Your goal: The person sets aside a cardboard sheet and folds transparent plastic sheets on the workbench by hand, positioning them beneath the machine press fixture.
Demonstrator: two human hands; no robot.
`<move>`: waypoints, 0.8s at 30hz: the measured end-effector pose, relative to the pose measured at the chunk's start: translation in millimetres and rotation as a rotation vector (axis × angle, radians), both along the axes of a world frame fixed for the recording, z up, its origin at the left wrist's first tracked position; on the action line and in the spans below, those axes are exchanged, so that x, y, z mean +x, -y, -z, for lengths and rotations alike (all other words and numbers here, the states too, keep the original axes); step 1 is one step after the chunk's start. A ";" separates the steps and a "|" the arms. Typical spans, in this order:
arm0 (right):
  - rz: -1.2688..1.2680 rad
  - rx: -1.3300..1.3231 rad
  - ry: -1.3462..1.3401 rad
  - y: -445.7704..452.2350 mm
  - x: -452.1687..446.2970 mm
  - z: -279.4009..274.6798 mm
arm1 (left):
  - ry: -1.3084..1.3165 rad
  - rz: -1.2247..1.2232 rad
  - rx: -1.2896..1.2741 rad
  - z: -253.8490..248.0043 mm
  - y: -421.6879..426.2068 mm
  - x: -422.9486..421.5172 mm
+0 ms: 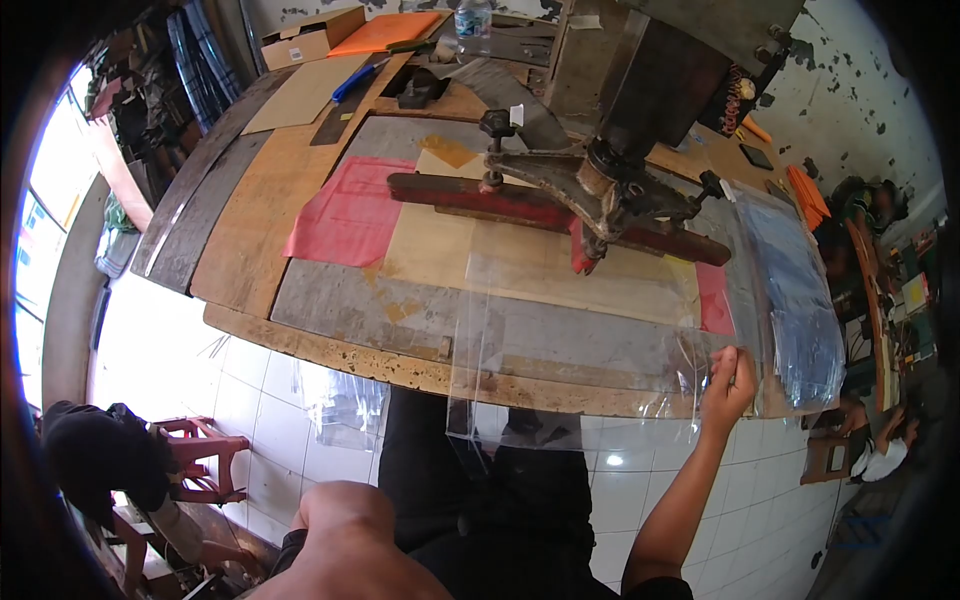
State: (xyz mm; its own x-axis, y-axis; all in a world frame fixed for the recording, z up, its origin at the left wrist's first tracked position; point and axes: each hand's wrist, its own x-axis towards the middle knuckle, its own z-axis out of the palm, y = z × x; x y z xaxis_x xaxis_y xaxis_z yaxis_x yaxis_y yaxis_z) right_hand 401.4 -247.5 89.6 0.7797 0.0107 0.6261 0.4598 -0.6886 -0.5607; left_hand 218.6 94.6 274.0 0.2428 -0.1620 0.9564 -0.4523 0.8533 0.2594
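A clear plastic sheet lies over the front of the worktable, its lower part hanging past the edge above my legs. At the sheet's right side is my right hand, fingers closed on its edge. Of my left arm only a bent, bare part shows at the bottom; my left hand is out of sight. Behind the sheet, a red press bar hangs under a metal press head. Beneath the bar are a tan sheet and pink pieces.
Stacked clear plastic lies at the table's right. A blue cutter, a cardboard box, an orange packet and a bottle are at the back. Another person is at lower left, near a red stool.
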 end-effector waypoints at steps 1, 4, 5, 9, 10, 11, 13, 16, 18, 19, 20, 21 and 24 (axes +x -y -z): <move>0.000 0.000 -0.001 0.9 0.0 0.7 | -0.003 -0.001 0.003 0.1 0.2 0.5; 0.003 -0.005 0.010 -1.5 -1.1 -1.2 | -0.010 -0.008 0.004 0.9 0.2 -0.3; 0.000 0.002 0.004 -2.4 -1.2 -1.8 | -0.015 -0.015 0.007 1.1 1.0 -1.6; -0.002 0.018 -0.009 -3.5 -1.7 -2.7 | -0.022 -0.022 -0.008 1.8 0.6 -3.1; -0.002 0.017 -0.009 -2.7 -1.3 -2.2 | -0.023 -0.012 -0.012 2.1 0.4 -3.4; -0.003 0.010 -0.014 -1.2 -0.7 -1.0 | -0.023 -0.002 -0.016 2.4 0.1 -3.6; -0.004 0.002 -0.022 -0.8 -1.2 -0.1 | -0.029 -0.008 -0.005 3.7 -1.2 -1.7; 0.000 0.000 -0.021 -1.7 -1.4 -0.5 | -0.051 -0.076 -0.006 8.2 -4.0 -3.4; 0.002 0.011 -0.023 -1.7 -0.8 0.0 | -0.072 -0.141 -0.005 11.2 -5.6 -5.5; 0.000 0.012 -0.020 -2.1 -1.3 -0.8 | -0.089 -0.196 -0.003 15.0 -8.5 -7.1; 0.006 0.006 -0.044 -2.1 -2.8 -2.5 | -0.107 -0.259 0.003 19.5 -11.5 -7.7; 0.013 0.000 -0.067 -1.8 -3.2 -3.5 | -0.149 -0.380 -0.001 26.7 -18.5 -15.1; 0.021 0.000 -0.069 0.3 -2.3 -0.4 | -0.342 -0.916 0.019 61.7 -45.0 -19.5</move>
